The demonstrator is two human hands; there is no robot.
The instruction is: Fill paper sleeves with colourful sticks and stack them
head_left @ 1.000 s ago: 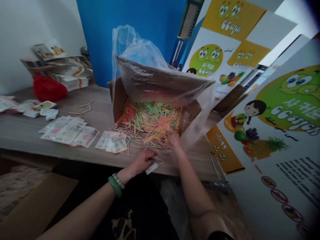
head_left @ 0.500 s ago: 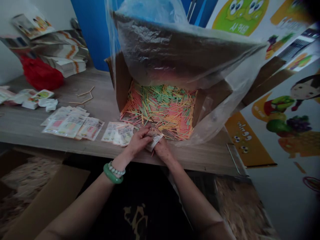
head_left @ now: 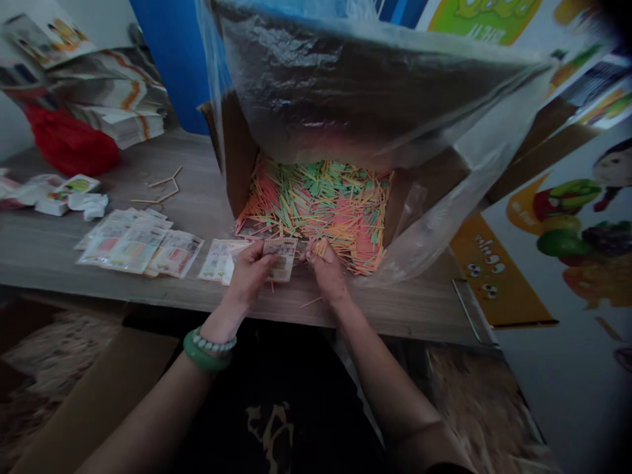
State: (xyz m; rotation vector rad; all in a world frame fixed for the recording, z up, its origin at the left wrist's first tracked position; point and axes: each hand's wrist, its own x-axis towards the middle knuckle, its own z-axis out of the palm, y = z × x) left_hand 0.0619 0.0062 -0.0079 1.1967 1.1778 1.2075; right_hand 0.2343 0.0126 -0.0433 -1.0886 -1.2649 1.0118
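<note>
Few coloured sticks [head_left: 320,247] pinched in right hand [head_left: 330,276], count blurred; light, thin, likely brittle, best gripped mid-length; left hand [head_left: 249,270] clamps flimsy packet [head_left: 282,255] by edge.

Pink, green and yellow-orange sticks [head_left: 316,204] in a brown cardboard box [head_left: 237,164]; packet [head_left: 281,258] printed in pale multicoloured panels; green bangle [head_left: 197,356]; pale bead bracelet [head_left: 214,343]; grey wood-grain table [head_left: 197,204]; red bag [head_left: 69,141]; blue wall [head_left: 162,59].
</note>
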